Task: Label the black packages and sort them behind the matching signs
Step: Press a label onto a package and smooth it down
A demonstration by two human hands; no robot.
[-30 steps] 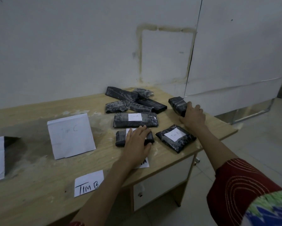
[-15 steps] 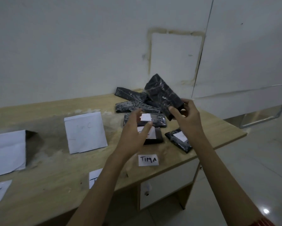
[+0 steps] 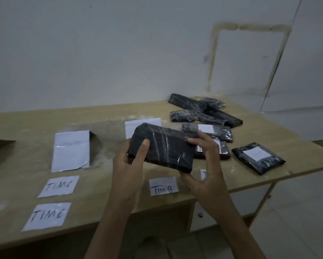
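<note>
One flat black film-wrapped package (image 3: 162,148), visible face unlabelled, held above the pale wooden surface (image 3: 26,120), left hand (image 3: 130,161) and right hand (image 3: 207,165) gripping opposite ends; best steadied face-up so a white paper slip (image 3: 163,186) marked "TIM B" sticks smooth.

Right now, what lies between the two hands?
A black package, gripped at its ends by the left hand and the right hand, in the head view.

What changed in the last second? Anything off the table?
The right hand took a black package from the right side of the table and lifted it; the left hand came off the labelled package it pressed and now grips the lifted one too. The back pile and standing signs stayed put.
</note>
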